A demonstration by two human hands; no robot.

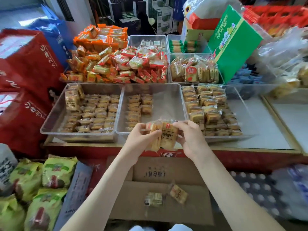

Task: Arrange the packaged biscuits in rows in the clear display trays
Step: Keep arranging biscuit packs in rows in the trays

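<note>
Red bags [25,67] stand beside a gold-trimmed counter [266,124] bearing a green carton [233,44].

One wide-angle view from the person's head faces forward and down, close above the left hand [141,136] and right hand [190,139], with the trays [168,104] just beyond.
</note>
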